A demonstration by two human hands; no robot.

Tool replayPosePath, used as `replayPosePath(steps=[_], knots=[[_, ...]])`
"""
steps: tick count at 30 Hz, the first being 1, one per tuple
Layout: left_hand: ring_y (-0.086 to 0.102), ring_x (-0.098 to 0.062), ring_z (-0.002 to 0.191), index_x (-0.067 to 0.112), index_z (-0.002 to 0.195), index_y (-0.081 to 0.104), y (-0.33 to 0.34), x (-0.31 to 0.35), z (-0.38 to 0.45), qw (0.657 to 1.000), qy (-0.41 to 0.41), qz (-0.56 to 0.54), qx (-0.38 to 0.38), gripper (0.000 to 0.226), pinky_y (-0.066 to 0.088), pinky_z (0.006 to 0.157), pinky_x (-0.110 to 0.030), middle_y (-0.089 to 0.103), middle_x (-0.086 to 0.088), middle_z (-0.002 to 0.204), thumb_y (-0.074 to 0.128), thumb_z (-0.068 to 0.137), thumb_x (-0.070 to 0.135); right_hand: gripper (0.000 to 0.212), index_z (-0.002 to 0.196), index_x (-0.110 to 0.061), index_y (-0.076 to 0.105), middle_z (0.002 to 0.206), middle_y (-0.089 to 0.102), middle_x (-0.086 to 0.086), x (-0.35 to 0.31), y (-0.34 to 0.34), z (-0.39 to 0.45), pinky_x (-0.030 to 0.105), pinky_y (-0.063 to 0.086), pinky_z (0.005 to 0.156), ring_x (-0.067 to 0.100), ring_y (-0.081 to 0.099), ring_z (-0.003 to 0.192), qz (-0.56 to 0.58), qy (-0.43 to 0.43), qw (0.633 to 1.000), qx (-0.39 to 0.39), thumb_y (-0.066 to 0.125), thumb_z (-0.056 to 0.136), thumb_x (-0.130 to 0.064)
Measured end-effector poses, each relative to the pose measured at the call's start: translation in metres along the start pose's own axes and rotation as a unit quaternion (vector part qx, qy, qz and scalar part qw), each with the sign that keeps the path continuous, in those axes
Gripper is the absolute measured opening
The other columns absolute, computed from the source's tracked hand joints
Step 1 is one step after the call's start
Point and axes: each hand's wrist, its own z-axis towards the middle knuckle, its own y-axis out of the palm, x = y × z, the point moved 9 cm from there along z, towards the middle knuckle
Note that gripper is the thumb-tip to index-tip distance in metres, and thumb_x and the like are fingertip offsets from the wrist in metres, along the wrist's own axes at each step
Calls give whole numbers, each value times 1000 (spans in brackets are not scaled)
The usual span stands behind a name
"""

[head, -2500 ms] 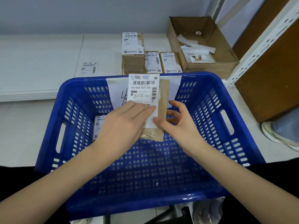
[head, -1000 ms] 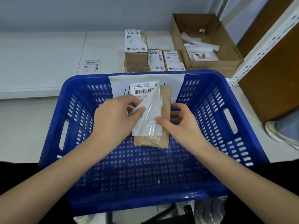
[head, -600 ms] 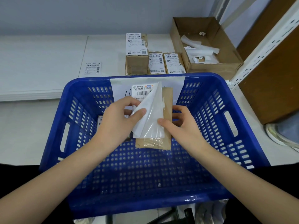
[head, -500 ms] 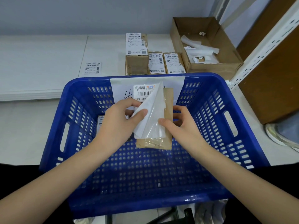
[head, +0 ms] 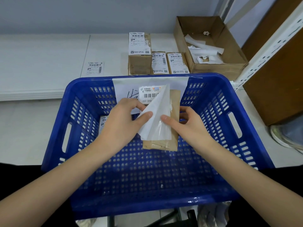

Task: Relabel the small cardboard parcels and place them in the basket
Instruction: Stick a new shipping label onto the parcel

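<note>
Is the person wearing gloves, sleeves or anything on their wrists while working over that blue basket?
No gloves: the left hand and right hand are both bare. The forearms are uncovered all the way to the picture's lower edge, with no sleeve cuffs in sight. I see no watch, bracelet or rings. Dark clothing shows only at the lower corners, beneath the arms.

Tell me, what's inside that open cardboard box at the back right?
The open cardboard box holds loose white paper strips, probably label backings, and a small white scrap. Whatever lies beneath the strips is covered.
</note>
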Motion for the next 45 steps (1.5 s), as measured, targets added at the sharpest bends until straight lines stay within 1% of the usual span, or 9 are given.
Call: replayPosePath(steps=[3,5,7,10,19,30,36,43,45], knots=[[50,-5,104,34,80,59,-8,4,0,999,11,28,19,13,36,92,-21,54,7,114,71,83,30,49,115,-25,47,105,61,-9,-1,-1,1,22,56,71,7,64,88,-10,-2,1000,-1,75,77,-38],[54,-10,100,39,76,55,-14,6,1,998,15,45,35,19,40,96,-33,58,8,103,71,83,32,49,116,-25,48,103,61,-10,-1,-3,1,20,55,69,5,64,87,-16,-3,1000,1,75,77,-39],[56,-4,88,38,74,55,-17,5,2,998,13,55,39,19,43,95,-42,60,15,89,70,84,34,48,116,-25,49,102,62,-11,-1,-4,1,19,55,67,4,64,86,-13,-4,1000,2,74,77,-39],[57,5,79,36,73,57,-19,0,4,999,-1,36,38,17,49,87,-35,62,19,78,69,84,35,48,117,-26,51,102,63,-10,0,-7,1,19,55,67,5,65,87,-9,-5,1000,3,73,78,-41],[63,-15,77,20,80,66,-30,-12,2,999,-21,2,45,10,50,79,-31,67,1,76,72,83,28,51,120,-27,53,102,65,-9,5,-19,0,26,57,74,9,66,90,-17,-5,1000,17,75,76,-41],[61,-14,74,11,84,68,-30,-17,0,999,-19,-23,37,12,48,74,-21,68,-11,77,71,84,23,56,125,-25,51,104,62,-9,14,-35,-6,16,53,64,6,63,89,-22,5,1000,22,73,77,-40],[63,-10,75,19,80,64,-30,-16,0,999,-22,-24,41,9,42,66,-3,69,-6,68,70,85,25,56,126,-25,52,106,64,-7,18,-43,-7,30,57,77,11,64,94,-11,15,999,34,73,76,-41],[63,-14,74,11,88,67,-29,-18,4,998,-21,-33,43,13,45,75,-17,68,-10,70,69,86,25,42,119,-28,50,103,63,-9,19,-53,-7,21,53,67,8,64,89,-7,23,999,41,68,83,-38],[63,-14,74,10,89,67,-28,-19,4,998,-21,-32,41,15,45,74,-17,68,-11,70,68,86,24,43,122,-24,50,105,63,-6,22,-54,-6,24,54,71,9,64,91,0,33,999,43,67,84,-37]])
